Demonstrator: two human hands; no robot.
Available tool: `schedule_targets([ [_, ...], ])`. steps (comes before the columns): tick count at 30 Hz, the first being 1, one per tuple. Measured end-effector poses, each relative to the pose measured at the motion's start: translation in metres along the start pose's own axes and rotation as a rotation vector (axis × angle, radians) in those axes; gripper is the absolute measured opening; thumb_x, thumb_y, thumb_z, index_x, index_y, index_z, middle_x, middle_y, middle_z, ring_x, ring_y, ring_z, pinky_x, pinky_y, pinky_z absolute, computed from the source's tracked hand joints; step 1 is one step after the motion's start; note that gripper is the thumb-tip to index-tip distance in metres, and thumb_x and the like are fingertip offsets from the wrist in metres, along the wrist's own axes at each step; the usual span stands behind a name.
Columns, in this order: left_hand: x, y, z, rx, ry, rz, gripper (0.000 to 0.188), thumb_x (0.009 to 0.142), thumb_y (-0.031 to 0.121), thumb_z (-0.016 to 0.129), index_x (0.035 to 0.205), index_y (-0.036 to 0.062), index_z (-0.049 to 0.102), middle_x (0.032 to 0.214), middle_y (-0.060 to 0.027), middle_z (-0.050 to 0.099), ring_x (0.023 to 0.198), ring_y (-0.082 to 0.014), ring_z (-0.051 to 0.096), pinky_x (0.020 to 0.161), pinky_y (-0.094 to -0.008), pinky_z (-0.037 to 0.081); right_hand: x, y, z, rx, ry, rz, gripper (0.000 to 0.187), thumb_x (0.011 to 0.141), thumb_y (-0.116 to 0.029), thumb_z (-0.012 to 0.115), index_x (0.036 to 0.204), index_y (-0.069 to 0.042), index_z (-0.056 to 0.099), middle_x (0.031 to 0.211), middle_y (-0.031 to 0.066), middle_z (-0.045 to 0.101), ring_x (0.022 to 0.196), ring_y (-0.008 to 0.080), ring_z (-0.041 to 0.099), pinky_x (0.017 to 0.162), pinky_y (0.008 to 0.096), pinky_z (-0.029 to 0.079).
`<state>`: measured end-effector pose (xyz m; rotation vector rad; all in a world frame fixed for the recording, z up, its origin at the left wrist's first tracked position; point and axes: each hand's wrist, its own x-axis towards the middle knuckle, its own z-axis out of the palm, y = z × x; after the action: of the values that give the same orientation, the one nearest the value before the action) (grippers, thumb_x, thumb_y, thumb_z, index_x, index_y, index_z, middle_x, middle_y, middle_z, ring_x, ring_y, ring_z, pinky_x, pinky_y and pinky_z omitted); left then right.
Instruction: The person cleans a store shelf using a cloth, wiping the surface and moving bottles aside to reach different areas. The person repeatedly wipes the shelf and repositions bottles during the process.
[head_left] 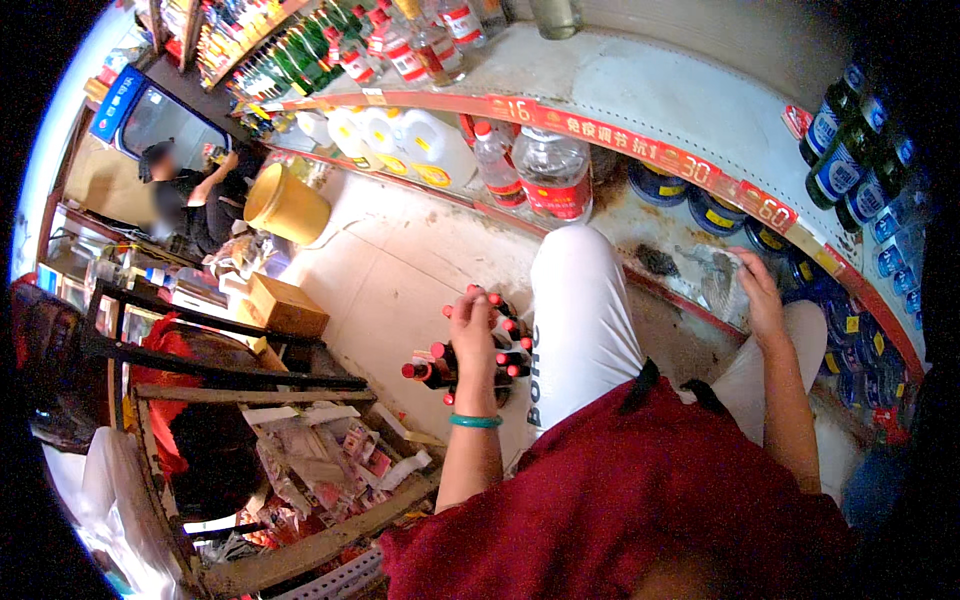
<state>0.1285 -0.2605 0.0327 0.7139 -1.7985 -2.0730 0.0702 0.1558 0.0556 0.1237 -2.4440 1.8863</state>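
Note:
My left hand [473,335], with a green bangle [475,421] on its wrist, is over a cluster of dark red-capped bottles [436,372] on the floor. Its fingers curl down around one bottle's cap, and the hand partly hides the bottles beneath. At the lower shelf, my right hand [762,295] grips a crumpled, greyish-white cloth [722,286] against the stained shelf surface. Dark grime [657,261] lies on that shelf to the left of the cloth. My white-trousered knee [580,290] is between the two hands.
Large clear jugs [553,178] and blue-lidded containers [715,214] share the lower shelf. Green bottles [840,160] stand on the upper shelf at right. A cardboard box [287,305], a yellow bucket [288,204] and a wooden chair [240,395] are at left; another person [200,195] is farther back.

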Motion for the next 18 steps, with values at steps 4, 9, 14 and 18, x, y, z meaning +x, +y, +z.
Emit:
schedule_targets([
  [4,-0.013,0.045,0.071,-0.064,-0.269,0.157,0.021,0.089,0.014,0.053,0.106,0.001,0.055,0.081,-0.0019,0.055,0.07,-0.0093,0.052,0.065,-0.0232,0.044,-0.005,-0.032,-0.007,0.158,0.036,0.094,0.028,0.089,-0.015,0.043,0.113,-0.004,0.053,0.116,0.0043,0.053,0.111,0.0162,0.045,0.098,0.0279,0.031],
  [9,-0.047,0.059,0.139,0.109,-0.664,0.273,0.026,0.088,0.016,0.056,0.111,0.004,0.055,0.086,-0.0003,0.056,0.08,-0.0085,0.052,0.071,-0.0234,0.044,-0.006,-0.044,0.001,0.358,0.196,0.073,0.029,0.091,-0.014,0.042,0.116,-0.001,0.051,0.114,0.0038,0.053,0.108,0.0145,0.046,0.096,0.0274,0.032],
  [14,-0.069,0.016,0.191,0.195,-0.967,0.229,0.04,0.086,0.021,0.06,0.118,-0.0013,0.049,0.095,-0.0007,0.054,0.088,-0.0113,0.049,0.079,-0.0253,0.042,-0.017,-0.079,0.013,0.584,0.064,0.069,0.027,0.092,-0.013,0.041,0.114,-0.002,0.05,0.112,0.005,0.054,0.107,0.0139,0.048,0.094,0.0278,0.034],
  [18,-0.082,0.003,0.215,0.074,-1.088,0.014,0.042,0.086,0.022,0.061,0.117,-0.0033,0.049,0.105,-0.0046,0.057,0.093,-0.0121,0.051,0.082,-0.0269,0.042,-0.023,-0.059,0.008,0.587,0.06,0.095,0.028,0.091,-0.014,0.044,0.115,0.0,0.05,0.113,0.0048,0.054,0.107,0.0149,0.047,0.095,0.0282,0.034],
])
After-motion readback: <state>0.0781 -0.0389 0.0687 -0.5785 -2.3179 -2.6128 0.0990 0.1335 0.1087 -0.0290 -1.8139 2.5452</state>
